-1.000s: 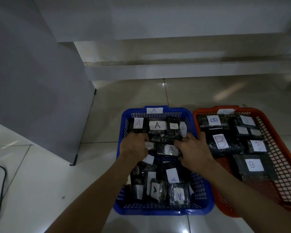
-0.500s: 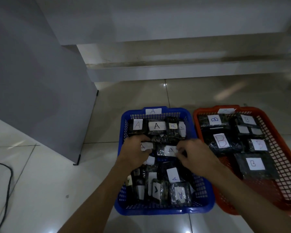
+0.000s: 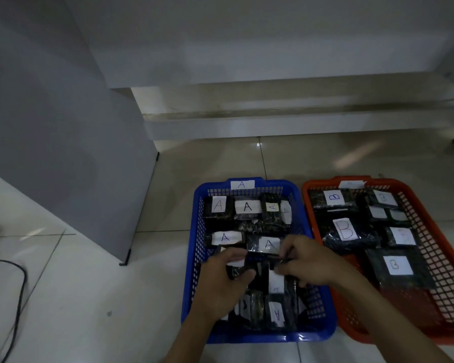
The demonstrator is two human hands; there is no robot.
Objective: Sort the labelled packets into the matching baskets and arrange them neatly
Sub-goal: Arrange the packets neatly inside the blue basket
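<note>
A blue basket [image 3: 190,271] tagged A holds several dark packets with white A labels, such as one A packet [image 3: 247,206] in the far row. Beside it on the right, an orange basket [image 3: 427,221] holds several packets labelled B, such as one with a large B [image 3: 345,229]. Both my hands are inside the blue basket at its middle. My left hand [image 3: 224,281] grips a dark packet [image 3: 237,269]. My right hand [image 3: 309,260] pinches the edge of another dark packet [image 3: 275,258] between thumb and fingers. Packets under my hands are hidden.
The baskets stand on a pale tiled floor [image 3: 89,297]. A grey panel [image 3: 63,153] stands at the left, a low white shelf [image 3: 286,121] behind. A black cable [image 3: 19,292] runs along the floor at far left.
Both hands have drawn back from the far rows toward the basket's middle and taken hold of packets there. Two A packets in the second row are now uncovered.
</note>
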